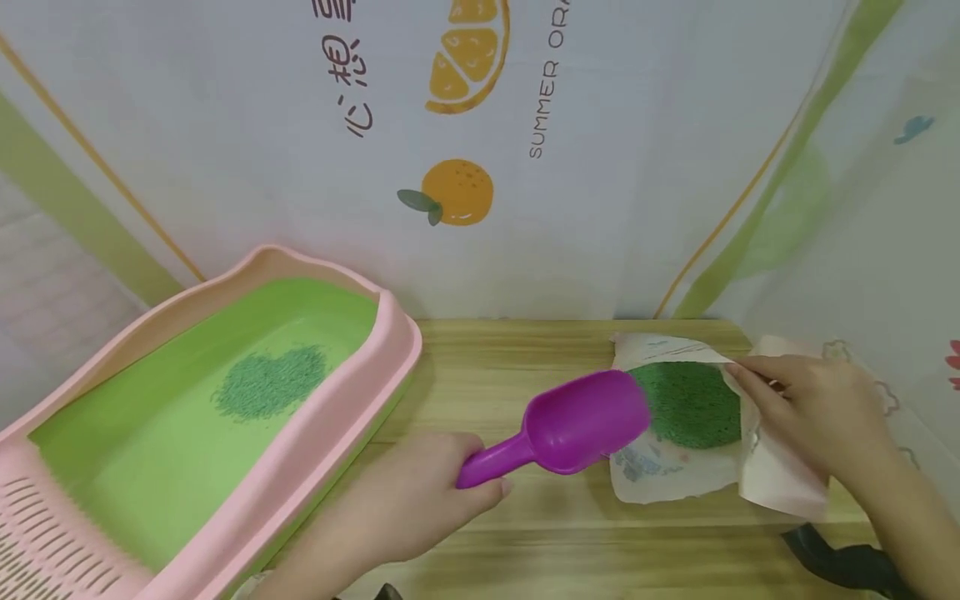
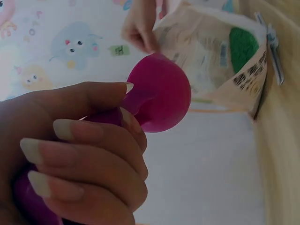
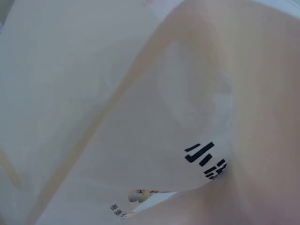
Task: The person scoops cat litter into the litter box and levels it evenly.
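My left hand [image 1: 416,504] grips the handle of a purple scoop [image 1: 581,421], its fingers curled round it in the left wrist view. In the head view the scoop's bowl points right, its tip at the near side of an open plastic bag [image 1: 783,479]. Green granular cat litter [image 1: 697,408] lies inside the bag. With my right hand [image 1: 821,404] I pinch the right edge of the bag's mouth. The bag's printed side [image 3: 154,117] fills much of the right wrist view, where the fingers cannot be made out.
A pink-rimmed green litter box [image 1: 397,350] stands at the left, with a small heap of green litter [image 1: 273,383] on its floor. A black curved object [image 1: 847,567] lies at the lower right. Behind the wooden surface [image 1: 510,342] hangs a printed white sheet [image 1: 600,208].
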The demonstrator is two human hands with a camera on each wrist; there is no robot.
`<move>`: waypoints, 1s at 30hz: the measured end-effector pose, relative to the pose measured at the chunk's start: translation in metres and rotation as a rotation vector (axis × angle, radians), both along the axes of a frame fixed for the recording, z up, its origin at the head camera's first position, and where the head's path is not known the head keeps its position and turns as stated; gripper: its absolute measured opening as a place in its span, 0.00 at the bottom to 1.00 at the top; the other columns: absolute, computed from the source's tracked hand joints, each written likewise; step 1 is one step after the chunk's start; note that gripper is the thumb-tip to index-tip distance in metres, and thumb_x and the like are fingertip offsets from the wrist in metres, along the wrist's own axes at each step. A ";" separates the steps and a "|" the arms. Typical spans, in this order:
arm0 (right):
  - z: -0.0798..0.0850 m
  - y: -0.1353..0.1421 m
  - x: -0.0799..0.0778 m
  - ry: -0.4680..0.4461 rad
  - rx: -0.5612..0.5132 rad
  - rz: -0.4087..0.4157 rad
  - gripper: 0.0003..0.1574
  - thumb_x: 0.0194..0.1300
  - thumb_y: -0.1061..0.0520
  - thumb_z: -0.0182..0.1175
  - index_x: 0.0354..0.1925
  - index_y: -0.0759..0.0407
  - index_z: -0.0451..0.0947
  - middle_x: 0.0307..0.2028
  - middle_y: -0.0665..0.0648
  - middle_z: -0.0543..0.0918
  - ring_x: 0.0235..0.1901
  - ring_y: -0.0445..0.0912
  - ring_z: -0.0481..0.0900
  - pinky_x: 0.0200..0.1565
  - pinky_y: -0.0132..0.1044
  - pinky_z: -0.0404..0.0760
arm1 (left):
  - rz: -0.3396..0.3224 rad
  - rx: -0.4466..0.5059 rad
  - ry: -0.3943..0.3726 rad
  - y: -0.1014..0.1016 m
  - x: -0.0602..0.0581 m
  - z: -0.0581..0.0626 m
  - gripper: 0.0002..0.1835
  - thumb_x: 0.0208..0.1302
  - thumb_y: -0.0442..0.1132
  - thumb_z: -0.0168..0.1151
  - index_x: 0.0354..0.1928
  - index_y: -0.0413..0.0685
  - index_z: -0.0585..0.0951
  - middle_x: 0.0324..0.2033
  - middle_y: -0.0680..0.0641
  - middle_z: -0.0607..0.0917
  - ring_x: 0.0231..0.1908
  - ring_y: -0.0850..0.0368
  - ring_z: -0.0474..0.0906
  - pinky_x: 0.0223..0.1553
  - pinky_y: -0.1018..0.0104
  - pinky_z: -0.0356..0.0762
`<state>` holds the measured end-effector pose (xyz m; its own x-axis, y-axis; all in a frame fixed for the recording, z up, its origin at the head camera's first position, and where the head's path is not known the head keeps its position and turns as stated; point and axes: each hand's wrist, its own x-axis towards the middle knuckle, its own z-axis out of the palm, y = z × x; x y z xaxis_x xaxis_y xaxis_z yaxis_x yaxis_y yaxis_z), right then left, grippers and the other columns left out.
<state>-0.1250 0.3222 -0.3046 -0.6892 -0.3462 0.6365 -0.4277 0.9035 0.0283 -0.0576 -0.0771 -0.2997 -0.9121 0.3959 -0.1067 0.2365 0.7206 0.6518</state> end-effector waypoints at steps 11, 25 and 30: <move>-0.002 0.000 0.000 0.016 -0.010 0.017 0.09 0.62 0.53 0.68 0.34 0.57 0.90 0.19 0.58 0.87 0.13 0.44 0.73 0.17 0.36 0.64 | -0.098 0.049 -0.025 0.043 -0.015 -0.025 0.17 0.62 0.50 0.64 0.20 0.57 0.71 0.13 0.60 0.67 0.13 0.66 0.59 0.15 0.71 0.59; -0.004 -0.002 0.001 0.038 -0.020 0.045 0.09 0.61 0.53 0.69 0.33 0.57 0.90 0.21 0.59 0.88 0.13 0.42 0.73 0.17 0.32 0.63 | -0.073 0.152 -0.119 0.096 -0.032 -0.058 0.19 0.66 0.41 0.57 0.17 0.56 0.65 0.12 0.57 0.67 0.12 0.64 0.58 0.11 0.72 0.56; -0.005 -0.002 0.002 0.031 -0.029 0.043 0.08 0.60 0.54 0.70 0.33 0.57 0.91 0.21 0.58 0.88 0.14 0.36 0.69 0.17 0.30 0.61 | -0.065 0.146 -0.159 0.105 -0.031 -0.062 0.19 0.67 0.37 0.58 0.17 0.53 0.68 0.12 0.55 0.69 0.10 0.63 0.59 0.09 0.74 0.57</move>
